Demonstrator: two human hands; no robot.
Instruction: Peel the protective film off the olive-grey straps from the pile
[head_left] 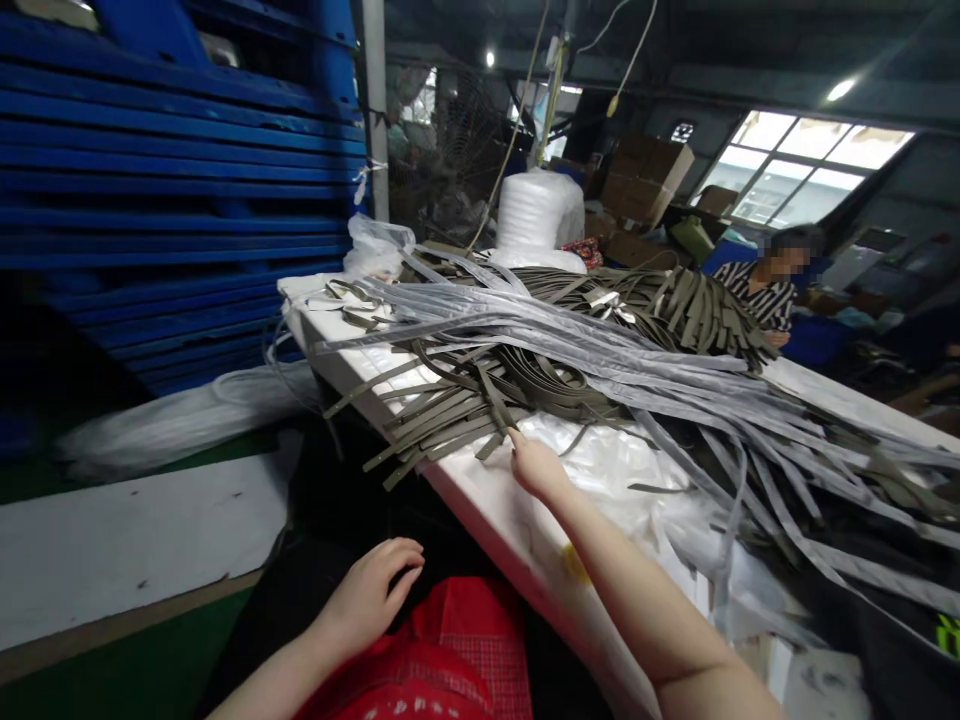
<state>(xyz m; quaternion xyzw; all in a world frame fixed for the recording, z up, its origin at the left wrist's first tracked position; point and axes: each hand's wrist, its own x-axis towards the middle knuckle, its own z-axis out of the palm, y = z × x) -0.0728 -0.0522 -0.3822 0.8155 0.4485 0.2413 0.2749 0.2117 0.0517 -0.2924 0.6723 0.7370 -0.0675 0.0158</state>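
Dark olive straps (442, 420) lie in a loose pile on the white table (480, 510), some ends hanging past its near edge. My right hand (534, 465) reaches over that edge, its fingers closed on the end of one olive strap. Away from the table, my left hand (375, 590) hovers above the red apron (480, 630), fingers curved, thumb apart, holding nothing. Long grey translucent plastic strips (540, 330) stretch across the straps. Clear plastic bags (630, 460) are just right of my right hand.
Blue pallets (180, 180) are stacked at the left. A white foam roll (536, 215) stands behind the straps. Across the table at the right is a person in a striped top (757, 290). Wrapped plastic (187, 415) and a white board (142, 540) lie at the lower left.
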